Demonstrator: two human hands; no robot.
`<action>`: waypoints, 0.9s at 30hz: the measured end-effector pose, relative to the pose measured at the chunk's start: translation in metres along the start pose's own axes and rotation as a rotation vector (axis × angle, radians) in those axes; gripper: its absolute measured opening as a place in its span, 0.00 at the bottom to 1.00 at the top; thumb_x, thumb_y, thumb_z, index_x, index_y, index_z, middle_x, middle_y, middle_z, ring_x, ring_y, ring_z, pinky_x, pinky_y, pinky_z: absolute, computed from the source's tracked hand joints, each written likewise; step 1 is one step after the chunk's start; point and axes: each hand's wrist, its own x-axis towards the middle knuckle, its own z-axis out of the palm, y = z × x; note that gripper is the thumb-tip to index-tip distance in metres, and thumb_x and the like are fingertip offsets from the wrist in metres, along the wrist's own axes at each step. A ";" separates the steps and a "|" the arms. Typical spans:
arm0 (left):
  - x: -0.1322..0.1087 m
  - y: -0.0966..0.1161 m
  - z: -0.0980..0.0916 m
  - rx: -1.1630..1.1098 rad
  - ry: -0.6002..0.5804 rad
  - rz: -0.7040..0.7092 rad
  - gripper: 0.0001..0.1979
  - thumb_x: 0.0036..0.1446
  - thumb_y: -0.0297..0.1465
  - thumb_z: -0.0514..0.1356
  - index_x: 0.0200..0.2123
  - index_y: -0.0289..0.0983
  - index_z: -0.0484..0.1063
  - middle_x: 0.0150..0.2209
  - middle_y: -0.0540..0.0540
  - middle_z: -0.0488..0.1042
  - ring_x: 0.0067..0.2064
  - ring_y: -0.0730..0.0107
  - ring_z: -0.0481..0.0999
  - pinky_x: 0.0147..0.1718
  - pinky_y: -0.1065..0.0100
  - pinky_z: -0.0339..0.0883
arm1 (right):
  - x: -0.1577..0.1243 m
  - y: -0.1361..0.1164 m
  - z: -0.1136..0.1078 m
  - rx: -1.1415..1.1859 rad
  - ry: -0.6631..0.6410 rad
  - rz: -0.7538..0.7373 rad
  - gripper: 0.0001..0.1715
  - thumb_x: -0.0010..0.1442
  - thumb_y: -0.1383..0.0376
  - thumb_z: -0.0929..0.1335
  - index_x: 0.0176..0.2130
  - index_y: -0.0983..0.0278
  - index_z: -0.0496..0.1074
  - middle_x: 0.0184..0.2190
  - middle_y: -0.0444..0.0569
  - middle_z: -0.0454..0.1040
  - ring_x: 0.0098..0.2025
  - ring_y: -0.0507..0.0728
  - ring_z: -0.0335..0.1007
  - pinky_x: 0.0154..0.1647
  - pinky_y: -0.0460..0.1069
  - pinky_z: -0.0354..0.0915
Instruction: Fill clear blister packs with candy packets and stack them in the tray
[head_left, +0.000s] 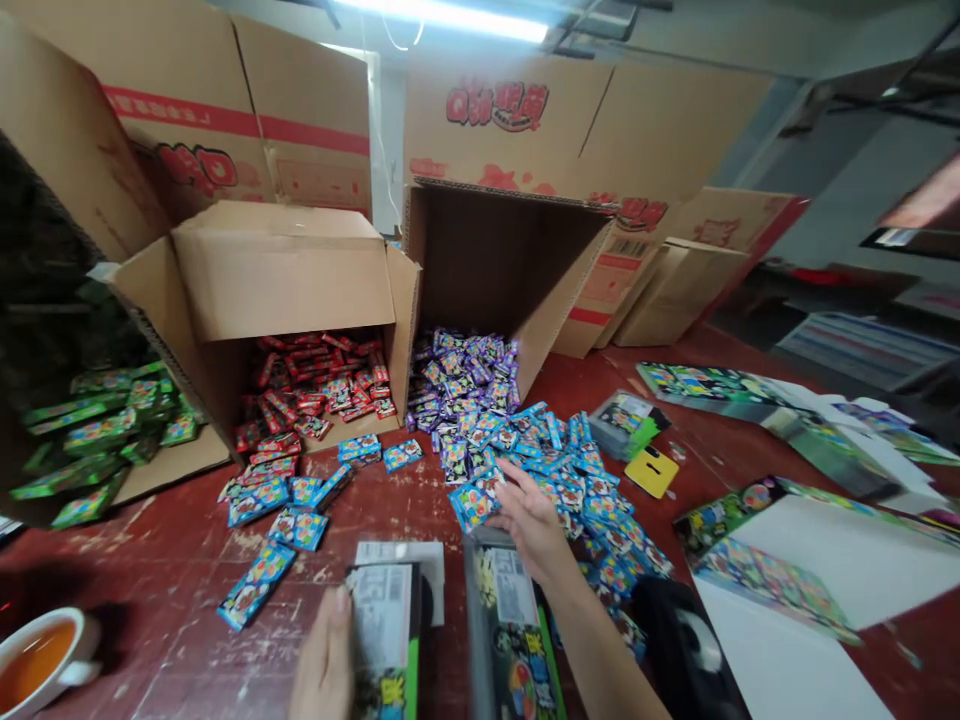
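Presently, the right hand [534, 522], fingers spread and clasping nothing, touches the blue packets [574, 492] at its fingertips. The left hand [324, 662] clasps one display box [384, 632]; a second box [510, 640] stands beside it. Three open cartons [285, 270] lie behind.

- The scuffed red table [172, 570] carries everything.
- A left box [285, 270] lies on its side, spilling red packets [315, 385].
- A right box [495, 250] beside it spills purple packets [457, 375].
- Blue packets [570, 480] are strewn in front.
- A cup [37, 660] stands near left.
- Printed sheets [750, 570] lie at the right.
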 end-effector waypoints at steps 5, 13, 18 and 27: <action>0.008 0.030 -0.002 -0.428 -0.401 -0.121 0.24 0.50 0.49 0.62 0.42 0.36 0.74 0.43 0.41 0.79 0.49 0.55 0.75 0.47 0.62 0.69 | -0.019 -0.020 0.043 0.119 -0.148 0.009 0.35 0.45 0.65 0.77 0.51 0.59 0.67 0.40 0.46 0.76 0.36 0.54 0.75 0.34 0.47 0.72; -0.004 0.028 -0.019 -0.346 -0.338 0.095 0.20 0.51 0.48 0.62 0.26 0.35 0.68 0.21 0.54 0.66 0.24 0.77 0.62 0.24 0.77 0.57 | -0.019 -0.026 0.097 -0.220 -0.271 -0.495 0.11 0.56 0.64 0.72 0.40 0.61 0.72 0.37 0.49 0.76 0.40 0.55 0.73 0.42 0.49 0.69; -0.014 0.021 -0.024 -0.339 -0.306 0.032 0.23 0.52 0.52 0.59 0.29 0.35 0.73 0.28 0.48 0.74 0.33 0.69 0.70 0.34 0.73 0.64 | -0.016 -0.030 0.113 -0.564 -0.715 -0.563 0.07 0.62 0.68 0.66 0.40 0.64 0.73 0.36 0.50 0.76 0.40 0.55 0.72 0.44 0.50 0.67; -0.009 0.022 -0.027 -0.695 -0.429 -0.216 0.19 0.47 0.46 0.67 0.29 0.34 0.74 0.26 0.48 0.76 0.25 0.76 0.71 0.26 0.76 0.62 | -0.008 0.001 0.127 -0.375 -0.652 -0.228 0.11 0.57 0.63 0.70 0.42 0.62 0.70 0.35 0.47 0.74 0.35 0.53 0.72 0.37 0.48 0.69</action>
